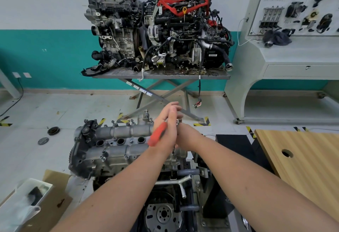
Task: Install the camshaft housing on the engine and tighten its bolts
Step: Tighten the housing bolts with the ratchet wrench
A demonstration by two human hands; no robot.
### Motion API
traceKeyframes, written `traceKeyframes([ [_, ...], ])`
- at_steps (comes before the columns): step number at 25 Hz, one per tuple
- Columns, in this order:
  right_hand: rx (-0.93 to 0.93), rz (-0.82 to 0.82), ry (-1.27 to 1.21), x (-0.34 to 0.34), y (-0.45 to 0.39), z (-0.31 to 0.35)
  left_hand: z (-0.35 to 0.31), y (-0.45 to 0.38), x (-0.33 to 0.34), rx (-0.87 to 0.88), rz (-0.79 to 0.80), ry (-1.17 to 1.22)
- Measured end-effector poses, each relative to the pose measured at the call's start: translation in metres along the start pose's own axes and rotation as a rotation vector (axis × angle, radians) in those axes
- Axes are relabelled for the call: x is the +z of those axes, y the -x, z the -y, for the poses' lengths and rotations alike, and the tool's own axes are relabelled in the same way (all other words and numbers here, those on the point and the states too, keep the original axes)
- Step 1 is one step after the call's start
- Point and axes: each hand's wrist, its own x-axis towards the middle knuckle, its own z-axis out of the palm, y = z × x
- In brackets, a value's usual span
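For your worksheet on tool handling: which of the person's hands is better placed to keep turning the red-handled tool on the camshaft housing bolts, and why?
Probably the left hand: the red-handled tool lies against it, over the camshaft housing. The right hand only presses alongside, apparently steadying.
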Motion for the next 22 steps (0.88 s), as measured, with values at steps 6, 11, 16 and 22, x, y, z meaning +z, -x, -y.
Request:
traceKeyframes([
  [6,-0.076,-0.009,0.115,0.009,0.005,-0.007,-0.015,-0.022,-0.01,-0.566,-0.018,0.431],
  [11,-0.108,0.019,0.195,0.013,0.007,-0.007,-0.041,-0.038,-0.017,-0.664,0.074,-0.072],
  [16,-0.08,0.027,0.191,0.016,0.009,-0.009,-0.065,-0.053,-0.007,-0.288,0.492,-1.055],
  [22,-0.128,0.073,0.138,0.01,0.014,-0.009,-0.062,-0.03,-0.002,0.328,0.658,-1.57],
])
